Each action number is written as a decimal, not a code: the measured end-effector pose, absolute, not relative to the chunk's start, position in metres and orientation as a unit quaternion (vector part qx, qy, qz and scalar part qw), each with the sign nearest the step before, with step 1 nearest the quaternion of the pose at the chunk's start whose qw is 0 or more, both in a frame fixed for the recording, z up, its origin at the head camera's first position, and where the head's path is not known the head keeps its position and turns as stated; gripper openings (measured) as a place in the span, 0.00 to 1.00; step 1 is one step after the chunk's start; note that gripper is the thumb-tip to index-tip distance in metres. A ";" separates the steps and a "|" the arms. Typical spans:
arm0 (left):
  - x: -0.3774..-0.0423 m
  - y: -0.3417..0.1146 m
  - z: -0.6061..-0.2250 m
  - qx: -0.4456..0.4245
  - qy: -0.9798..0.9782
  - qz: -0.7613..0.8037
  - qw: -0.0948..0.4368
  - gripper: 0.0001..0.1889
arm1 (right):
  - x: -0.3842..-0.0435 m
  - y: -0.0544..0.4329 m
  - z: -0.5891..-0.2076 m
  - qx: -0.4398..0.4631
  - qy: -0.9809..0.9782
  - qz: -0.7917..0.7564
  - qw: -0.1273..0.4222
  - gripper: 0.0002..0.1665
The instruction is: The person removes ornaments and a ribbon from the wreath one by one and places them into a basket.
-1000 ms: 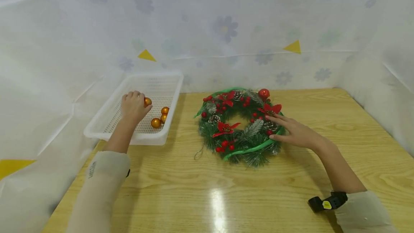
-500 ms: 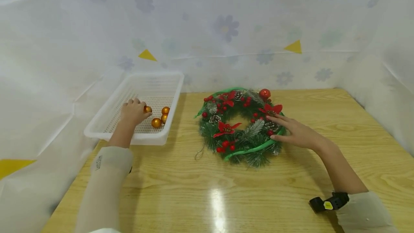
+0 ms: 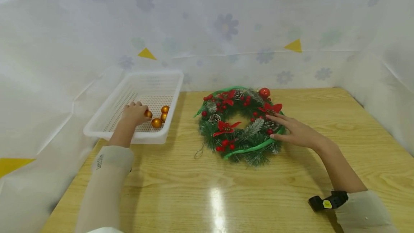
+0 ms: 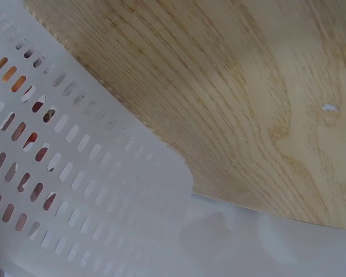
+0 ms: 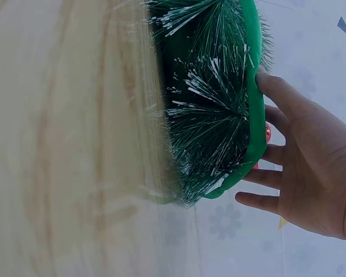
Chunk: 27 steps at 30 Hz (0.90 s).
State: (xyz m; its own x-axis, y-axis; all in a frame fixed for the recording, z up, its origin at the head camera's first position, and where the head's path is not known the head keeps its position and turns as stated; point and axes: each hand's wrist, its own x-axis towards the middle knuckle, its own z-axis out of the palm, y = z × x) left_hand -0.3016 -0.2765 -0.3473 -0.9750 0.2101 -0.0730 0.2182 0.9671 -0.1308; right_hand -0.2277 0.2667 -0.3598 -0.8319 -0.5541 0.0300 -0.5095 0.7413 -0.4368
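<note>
Basket point(image 3: 158, 138), white plastic, perforated, one: standing on the left of the table point(image 3: 181, 190), side walls running away from the person and leaning right at the far end; its left rim appears to reach past the table's left edge. Gold ball point(image 3: 148, 114), one: low inside the basket, round, hence without a long axis, grasped between thumb and bent fingers of the left hand point(image 3: 133, 113). Loose gold balls point(image 3: 156, 123), three: grouped just beside it, along the basket's right wall. Wreath point(image 3: 252, 132), green, one: right of the basket, flat on the table, a near-circular ring facing up; trimmed with red flowers, berries, pine cones, a red ball point(image 3: 264, 92) at the far right and a green ribbon point(image 3: 242, 151); cord loop point(image 3: 198, 152) at its near left. Right hand point(image 3: 297, 132): ungrasping, fingers extended at the wreath's right edge. The right wrist view adds its palm, spread fingers and the thumb against the ribbon; the left wrist view adds the basket's slotted outer wall, orange showing through. Bare wood separates basket from wreath, and extends nearward and right of the wreath.
</note>
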 end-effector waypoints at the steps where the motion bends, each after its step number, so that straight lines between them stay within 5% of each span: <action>1: -0.301 -0.276 -0.346 0.107 0.992 -0.066 0.030 0.26 | -0.228 0.267 -0.360 -0.285 0.932 -0.220 0.051 0.41; 12: -0.299 -0.277 -0.337 0.094 0.994 -0.045 -0.006 0.24 | -0.228 0.266 -0.361 -0.279 0.934 -0.217 0.057 0.42; 27: -0.298 -0.238 -0.295 0.115 0.984 0.001 -0.133 0.20 | -0.228 0.267 -0.361 -0.289 0.930 -0.223 0.050 0.41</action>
